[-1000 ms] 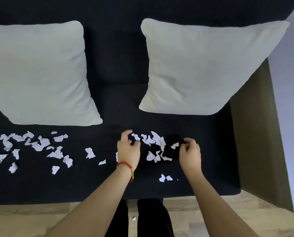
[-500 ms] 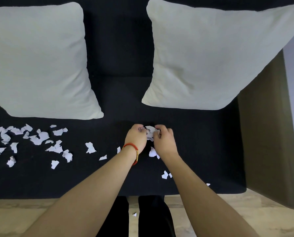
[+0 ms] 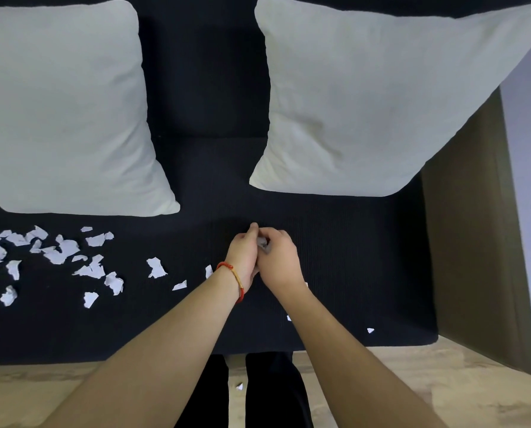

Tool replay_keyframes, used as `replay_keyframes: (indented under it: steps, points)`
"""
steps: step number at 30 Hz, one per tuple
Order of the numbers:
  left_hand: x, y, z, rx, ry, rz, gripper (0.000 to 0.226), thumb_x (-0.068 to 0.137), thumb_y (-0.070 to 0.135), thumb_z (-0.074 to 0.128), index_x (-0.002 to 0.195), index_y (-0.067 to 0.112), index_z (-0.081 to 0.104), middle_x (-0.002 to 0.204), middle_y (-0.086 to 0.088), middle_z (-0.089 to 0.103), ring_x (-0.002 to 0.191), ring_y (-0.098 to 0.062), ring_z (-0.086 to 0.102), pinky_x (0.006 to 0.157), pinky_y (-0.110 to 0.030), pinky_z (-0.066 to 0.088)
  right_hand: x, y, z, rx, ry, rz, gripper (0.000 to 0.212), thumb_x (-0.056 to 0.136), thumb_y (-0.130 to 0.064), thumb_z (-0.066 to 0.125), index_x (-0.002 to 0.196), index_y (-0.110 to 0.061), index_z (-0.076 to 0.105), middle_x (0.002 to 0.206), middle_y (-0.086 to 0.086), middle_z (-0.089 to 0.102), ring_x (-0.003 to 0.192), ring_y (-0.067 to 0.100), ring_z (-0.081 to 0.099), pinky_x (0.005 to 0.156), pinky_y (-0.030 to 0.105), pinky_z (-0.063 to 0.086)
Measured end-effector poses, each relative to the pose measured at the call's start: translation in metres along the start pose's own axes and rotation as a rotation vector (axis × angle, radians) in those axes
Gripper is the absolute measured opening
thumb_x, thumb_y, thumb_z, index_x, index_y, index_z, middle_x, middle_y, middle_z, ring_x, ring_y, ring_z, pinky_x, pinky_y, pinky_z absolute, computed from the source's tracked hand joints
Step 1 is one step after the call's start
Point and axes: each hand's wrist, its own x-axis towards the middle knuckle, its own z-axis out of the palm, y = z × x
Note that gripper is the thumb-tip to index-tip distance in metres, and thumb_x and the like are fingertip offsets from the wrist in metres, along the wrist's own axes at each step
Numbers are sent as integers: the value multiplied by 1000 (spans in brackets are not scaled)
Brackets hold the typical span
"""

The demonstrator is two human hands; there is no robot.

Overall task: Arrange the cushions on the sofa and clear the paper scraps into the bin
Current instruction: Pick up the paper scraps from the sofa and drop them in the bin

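Two pale cushions lean on the dark sofa [image 3: 208, 180]: the left cushion [image 3: 60, 109] and the right cushion [image 3: 381, 97]. My left hand [image 3: 242, 257] and my right hand [image 3: 279, 261] are pressed together mid-seat, fingers curled round a gathered wad of paper scraps [image 3: 262, 244], of which only a small bit shows between them. Several loose white scraps [image 3: 60, 251] lie scattered on the seat to the left. A few small scraps [image 3: 370, 330] lie near the front right edge. No bin is in view.
A brown sofa side panel [image 3: 474, 242] stands at the right. Wooden floor [image 3: 412, 390] runs along the bottom, with one small scrap [image 3: 239, 387] between my dark-clad legs.
My hands came together from either side, sweeping the middle scraps into one wad now cupped between them. The view shifted closer to the cushions.
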Motion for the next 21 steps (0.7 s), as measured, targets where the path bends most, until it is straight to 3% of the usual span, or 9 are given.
replay_keyframes:
  steps: [4, 7, 9, 12, 14, 18, 21]
  points:
    - [-9, 2, 0, -256, -74, -144, 41, 107, 46, 55, 120, 10, 68, 112, -11, 77, 106, -25, 73, 95, -40, 59, -6, -8, -4, 47, 32, 20, 26, 103, -12, 59, 124, -20, 71, 120, -6, 54, 90, 4, 60, 71, 9, 45]
    - [-11, 4, -4, -354, -121, -194, 38, 106, 42, 58, 126, 11, 68, 122, -11, 75, 111, -26, 71, 99, -40, 56, -10, -11, -4, 23, 6, 39, 31, 104, -13, 57, 133, -18, 68, 127, -4, 53, 93, 2, 57, 69, 6, 41]
    - [-11, 7, -7, -371, -161, -179, 34, 106, 41, 58, 128, 18, 69, 120, -8, 75, 109, -25, 71, 92, -40, 56, -15, -15, -3, 7, -38, 41, 36, 106, -14, 53, 141, -19, 63, 133, 0, 54, 103, 7, 57, 72, 6, 41]
    - [-12, 7, -13, -377, -216, -188, 33, 106, 43, 57, 121, 18, 71, 115, -11, 74, 108, -24, 69, 88, -40, 53, -24, -20, -1, 60, -110, 47, 41, 110, -19, 46, 150, -21, 54, 145, 3, 56, 132, 15, 54, 103, 25, 49]
    - [-11, 6, -17, -431, -219, -222, 34, 103, 45, 61, 116, 15, 69, 115, -12, 73, 110, -24, 69, 96, -42, 51, -29, -24, -2, 131, -160, 56, 43, 111, -14, 41, 152, -21, 52, 153, 1, 54, 145, 14, 44, 118, 30, 40]
    - [-12, 6, -21, -511, -228, -224, 31, 101, 44, 65, 99, 13, 71, 88, -3, 77, 99, -19, 72, 101, -37, 52, -29, -31, -13, 85, -71, -8, 44, 106, -2, 44, 135, -22, 70, 133, -4, 70, 123, 9, 62, 94, 13, 48]
    - [-14, 4, -20, -498, -239, -193, 27, 102, 40, 63, 101, 15, 71, 87, -2, 76, 97, -18, 73, 101, -35, 53, -26, -33, -17, 79, -10, -27, 38, 102, 0, 50, 124, -20, 75, 109, -10, 73, 100, 2, 67, 82, 9, 51]
